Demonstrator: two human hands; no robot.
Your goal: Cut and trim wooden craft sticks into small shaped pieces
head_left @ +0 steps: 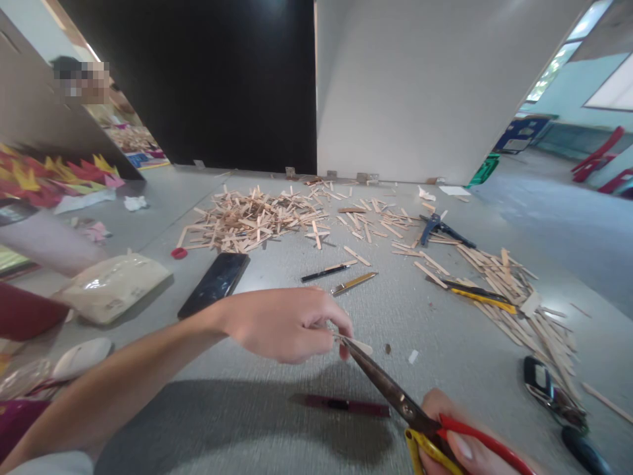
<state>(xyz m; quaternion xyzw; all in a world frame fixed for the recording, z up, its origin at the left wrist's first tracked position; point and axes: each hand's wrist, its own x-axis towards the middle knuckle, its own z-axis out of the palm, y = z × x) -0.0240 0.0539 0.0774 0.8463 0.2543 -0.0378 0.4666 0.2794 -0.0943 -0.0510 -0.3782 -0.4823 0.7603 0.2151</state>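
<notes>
My left hand [281, 323] reaches in above the table, its thumb and fingers pinching a short wooden craft stick [363, 345]. In my right hand [459, 448] are scissors [395, 396] with one red and one yellow handle. The blade tips meet the stick right beside my left fingertips; whether they have cut into it I cannot tell. Beneath them a dark purple pen [341, 404] lies on the table. Beyond my left hand are a black pen [326, 272] and a gold-coloured craft knife [355, 283]. A dark phone [214, 285] lies just behind my left wrist.
Craft sticks form a big pile [257, 218] at the back and another [504, 290] on the right. Blue-handled pliers [435, 229], a yellow-black cutter [482, 300] and keys [554, 392] lie rightward. A plastic packet [116, 284] and white mouse [82, 358] sit left. Upright boards [420, 92] stand behind.
</notes>
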